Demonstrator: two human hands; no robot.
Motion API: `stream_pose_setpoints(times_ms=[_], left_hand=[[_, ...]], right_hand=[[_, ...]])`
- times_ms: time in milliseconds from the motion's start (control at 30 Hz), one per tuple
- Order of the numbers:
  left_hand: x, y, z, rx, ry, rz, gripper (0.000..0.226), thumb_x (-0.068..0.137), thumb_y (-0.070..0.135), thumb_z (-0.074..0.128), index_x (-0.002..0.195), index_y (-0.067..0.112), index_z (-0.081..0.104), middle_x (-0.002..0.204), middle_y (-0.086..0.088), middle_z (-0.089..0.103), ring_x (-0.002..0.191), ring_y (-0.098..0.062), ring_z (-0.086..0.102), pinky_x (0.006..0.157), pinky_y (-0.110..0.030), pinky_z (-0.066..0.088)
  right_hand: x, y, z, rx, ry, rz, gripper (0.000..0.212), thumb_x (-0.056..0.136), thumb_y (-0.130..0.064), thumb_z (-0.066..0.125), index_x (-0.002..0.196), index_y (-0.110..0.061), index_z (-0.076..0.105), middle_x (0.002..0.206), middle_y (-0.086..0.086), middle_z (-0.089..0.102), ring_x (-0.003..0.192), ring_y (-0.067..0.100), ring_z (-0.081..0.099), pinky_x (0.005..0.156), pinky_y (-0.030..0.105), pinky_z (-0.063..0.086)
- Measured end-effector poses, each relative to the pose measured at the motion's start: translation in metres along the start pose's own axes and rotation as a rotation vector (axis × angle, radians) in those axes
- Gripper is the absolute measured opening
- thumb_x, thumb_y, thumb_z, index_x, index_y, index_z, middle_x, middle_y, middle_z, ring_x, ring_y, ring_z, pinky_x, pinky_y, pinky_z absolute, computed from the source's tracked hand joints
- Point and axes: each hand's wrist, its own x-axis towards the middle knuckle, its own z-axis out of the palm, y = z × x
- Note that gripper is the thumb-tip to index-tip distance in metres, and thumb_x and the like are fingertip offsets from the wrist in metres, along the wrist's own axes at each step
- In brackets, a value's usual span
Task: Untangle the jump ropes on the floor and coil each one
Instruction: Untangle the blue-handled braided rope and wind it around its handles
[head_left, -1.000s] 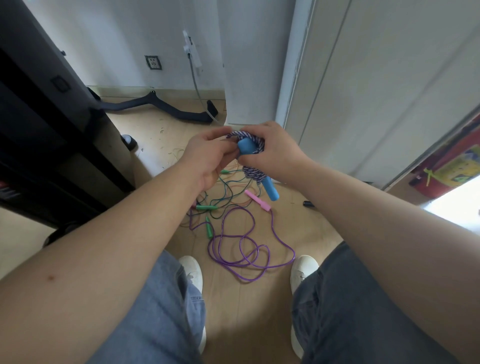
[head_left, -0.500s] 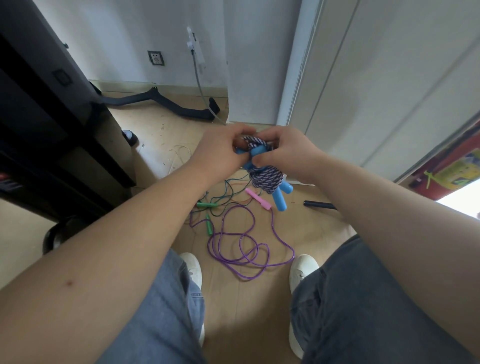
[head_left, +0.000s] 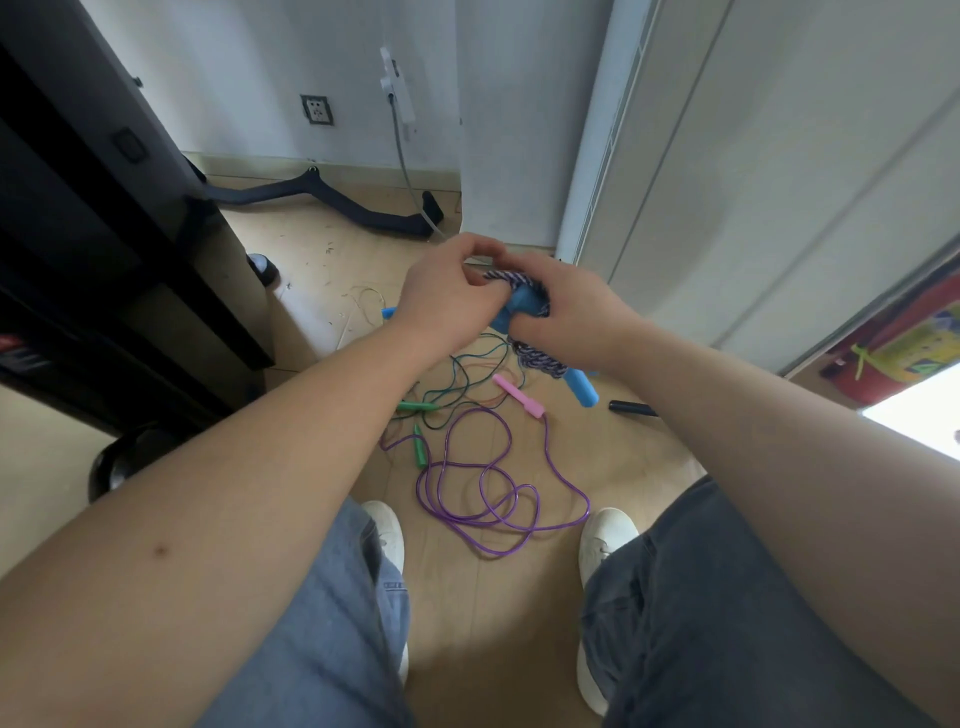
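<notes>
Compared with half a second ago: hands shifted slightly, one blue handle (head_left: 581, 385) now hanging alone below the right wrist, the other blue handle (head_left: 521, 307) pressed between the palms. Left hand (head_left: 449, 296) closed, fingertips pinching the braided purple-and-white rope (head_left: 537, 358) at the top of its bundle. Right hand (head_left: 569, 312) curled around the same bundle, held above the floor (head_left: 483, 613). Down on the floor between two white shoes (head_left: 387, 532): one thin purple rope (head_left: 485, 499) in loose loops, one pink handle (head_left: 517, 396), two green handles (head_left: 418, 451) tangled with dark green cord (head_left: 460, 371). One black handle (head_left: 631, 408) lying apart at right.
</notes>
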Motion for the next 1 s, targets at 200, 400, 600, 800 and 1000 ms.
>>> stream_pose_setpoints(times_ms=[200, 400, 600, 800, 1000], left_hand=[[0.001, -0.002, 0.003, -0.009, -0.033, 0.003, 0.023, 0.082, 0.016, 0.064, 0.099, 0.032, 0.058, 0.071, 0.006, 0.053, 0.066, -0.010, 0.052, 0.061, -0.026, 0.042], [0.004, -0.011, 0.000, 0.016, -0.089, -0.156, 0.010, 0.085, 0.025, 0.067, 0.093, 0.030, 0.063, 0.089, 0.002, 0.067, 0.086, -0.020, 0.069, 0.084, -0.042, 0.060], [0.000, -0.007, -0.004, -0.026, -0.108, -0.204, 0.008, 0.093, 0.027, 0.063, 0.086, 0.028, 0.067, 0.086, 0.001, 0.069, 0.066, -0.019, 0.066, 0.069, -0.033, 0.062], [-0.002, 0.004, -0.009, -0.414, -0.381, -0.357, 0.013, 0.100, 0.024, 0.055, 0.089, 0.019, 0.061, 0.061, 0.006, 0.034, 0.048, -0.007, 0.028, 0.046, -0.022, 0.020], [-0.009, 0.004, 0.000, -0.160, -0.357, -0.213, 0.008, 0.089, 0.027, 0.073, 0.090, 0.021, 0.067, 0.069, 0.007, 0.058, 0.065, -0.007, 0.054, 0.050, -0.021, 0.044]], right_hand=[[0.003, 0.004, 0.000, -0.161, -0.061, -0.049, 0.039, 0.082, -0.012, 0.056, 0.117, -0.027, 0.062, 0.082, -0.008, 0.064, 0.071, 0.011, 0.061, 0.065, 0.032, 0.051], [0.003, 0.005, 0.005, -0.212, -0.037, -0.095, 0.054, 0.084, -0.011, 0.056, 0.137, -0.025, 0.054, 0.096, -0.008, 0.063, 0.077, 0.013, 0.057, 0.065, 0.027, 0.041], [0.005, 0.006, 0.008, -0.227, 0.008, -0.149, 0.049, 0.087, -0.017, 0.059, 0.134, -0.025, 0.055, 0.103, -0.003, 0.068, 0.079, 0.012, 0.058, 0.067, 0.026, 0.039], [0.010, 0.010, 0.005, -0.161, 0.086, -0.111, 0.047, 0.089, -0.019, 0.058, 0.135, -0.026, 0.055, 0.095, -0.012, 0.061, 0.074, 0.010, 0.058, 0.069, 0.029, 0.049], [0.007, 0.009, 0.007, -0.278, 0.042, -0.132, 0.055, 0.084, -0.032, 0.065, 0.138, -0.030, 0.056, 0.113, -0.003, 0.072, 0.106, 0.023, 0.063, 0.085, 0.031, 0.049]])
